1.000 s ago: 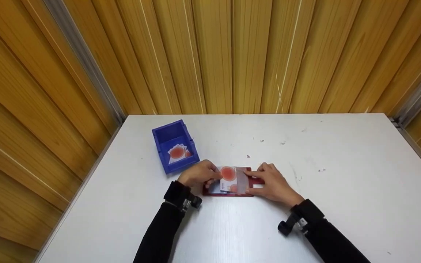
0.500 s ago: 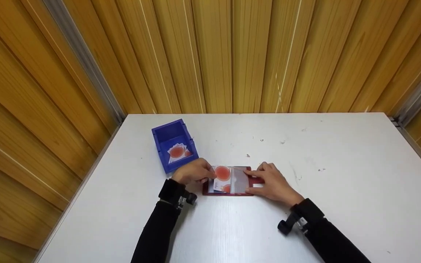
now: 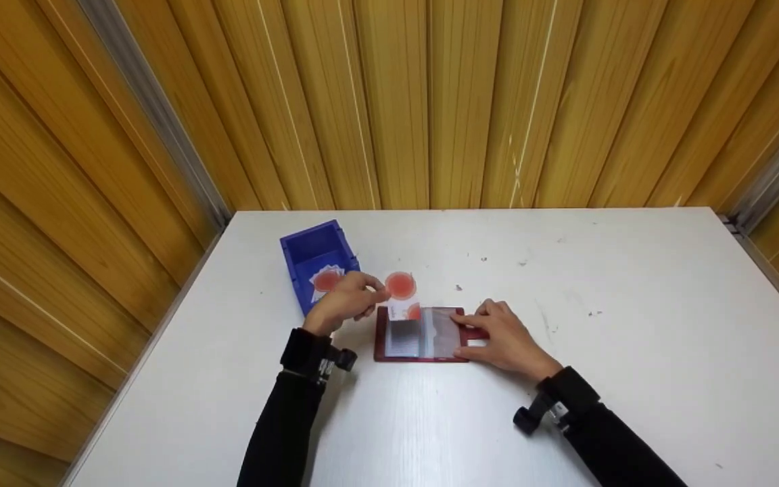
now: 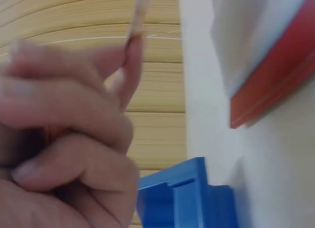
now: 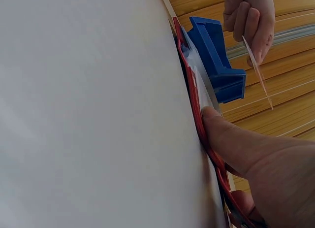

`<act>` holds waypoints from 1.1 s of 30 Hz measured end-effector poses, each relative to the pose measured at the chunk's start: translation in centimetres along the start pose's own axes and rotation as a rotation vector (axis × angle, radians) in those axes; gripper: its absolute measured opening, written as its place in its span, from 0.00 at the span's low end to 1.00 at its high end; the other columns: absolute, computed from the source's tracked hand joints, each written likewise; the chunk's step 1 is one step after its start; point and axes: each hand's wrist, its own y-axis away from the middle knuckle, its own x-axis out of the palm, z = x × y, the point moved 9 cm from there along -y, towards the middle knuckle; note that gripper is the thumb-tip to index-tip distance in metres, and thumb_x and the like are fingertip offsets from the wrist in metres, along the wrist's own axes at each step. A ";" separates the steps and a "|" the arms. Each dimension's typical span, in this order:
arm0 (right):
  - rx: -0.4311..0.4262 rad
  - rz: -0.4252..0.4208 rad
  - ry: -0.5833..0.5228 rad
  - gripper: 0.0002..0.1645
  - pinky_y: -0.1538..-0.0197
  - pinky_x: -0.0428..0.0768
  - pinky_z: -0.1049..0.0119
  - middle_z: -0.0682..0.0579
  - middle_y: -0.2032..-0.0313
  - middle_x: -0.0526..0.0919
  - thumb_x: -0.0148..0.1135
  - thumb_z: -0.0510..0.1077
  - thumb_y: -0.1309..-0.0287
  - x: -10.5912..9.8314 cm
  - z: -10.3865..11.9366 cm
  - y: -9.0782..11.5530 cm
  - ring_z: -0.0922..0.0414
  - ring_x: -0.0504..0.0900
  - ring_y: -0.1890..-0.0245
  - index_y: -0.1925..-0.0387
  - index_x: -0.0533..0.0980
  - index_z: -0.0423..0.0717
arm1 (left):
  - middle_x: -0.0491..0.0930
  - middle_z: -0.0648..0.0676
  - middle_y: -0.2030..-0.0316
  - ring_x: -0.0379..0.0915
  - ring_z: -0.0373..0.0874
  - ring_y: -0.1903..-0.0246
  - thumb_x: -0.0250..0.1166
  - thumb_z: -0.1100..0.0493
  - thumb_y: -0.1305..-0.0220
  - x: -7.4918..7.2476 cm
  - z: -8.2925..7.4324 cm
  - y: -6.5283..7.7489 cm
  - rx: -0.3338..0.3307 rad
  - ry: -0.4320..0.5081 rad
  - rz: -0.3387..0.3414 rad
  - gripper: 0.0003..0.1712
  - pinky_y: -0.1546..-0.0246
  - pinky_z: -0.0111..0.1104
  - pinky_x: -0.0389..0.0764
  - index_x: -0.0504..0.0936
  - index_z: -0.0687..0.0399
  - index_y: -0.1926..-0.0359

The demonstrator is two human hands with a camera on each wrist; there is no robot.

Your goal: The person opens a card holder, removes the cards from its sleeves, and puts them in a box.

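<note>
My left hand point(image 3: 349, 301) pinches a white card with red circles point(image 3: 401, 287) between thumb and fingertips, raised over the far edge of an open card holder point(image 3: 381, 341). The holder has a dark red cover and clear plastic sleeves point(image 3: 403, 338). Edge-on, the card point(image 5: 258, 73) shows thin in the right wrist view, apart from the holder. My right hand point(image 3: 504, 338) holds the holder's right side, with thumb and index finger spread along the sleeve edge. In the right wrist view the thumb point(image 5: 231, 139) presses on the page.
A blue bin point(image 3: 318, 243) stands just beyond my left hand, with several similar cards point(image 3: 325, 276) fanned inside, partly covered by the hand. The white table point(image 3: 633, 284) reaches back to a wood-patterned wall point(image 3: 464, 108). A red strap point(image 3: 476, 334) sticks out from the holder's right side.
My left hand has drawn the card leftward across the holder, then lifted it up and away toward the far side, uncovering the left sleeve. The right hand has stayed in place.
</note>
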 end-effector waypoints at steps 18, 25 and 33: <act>-0.001 -0.003 -0.002 0.37 0.55 0.66 0.63 0.55 0.60 0.70 0.80 0.59 0.49 0.1 0.1 0.1 0.55 0.67 0.55 0.38 0.82 0.53 | 0.86 0.59 0.64 0.82 0.57 0.59 0.60 0.55 0.28 -10.8 1.7 1.9 -0.001 -0.365 -0.905 0.12 0.57 0.51 0.78 0.87 0.56 0.57; 0.014 0.012 -0.004 0.37 0.55 0.64 0.64 0.56 0.61 0.69 0.80 0.57 0.48 0.1 0.0 0.0 0.55 0.66 0.55 0.37 0.81 0.54 | 0.82 0.63 0.53 0.69 0.60 0.45 0.60 0.56 0.28 -11.0 1.7 1.8 0.003 -0.594 -0.972 0.15 0.40 0.52 0.67 0.87 0.61 0.52; 0.011 0.016 -0.001 0.37 0.55 0.64 0.64 0.55 0.60 0.69 0.79 0.57 0.48 0.1 -0.1 -0.1 0.54 0.66 0.55 0.36 0.81 0.53 | 0.73 0.65 0.39 0.60 0.60 0.31 0.55 0.55 0.25 -10.3 2.2 1.0 -0.081 -0.885 -0.895 0.20 0.25 0.53 0.54 0.84 0.63 0.44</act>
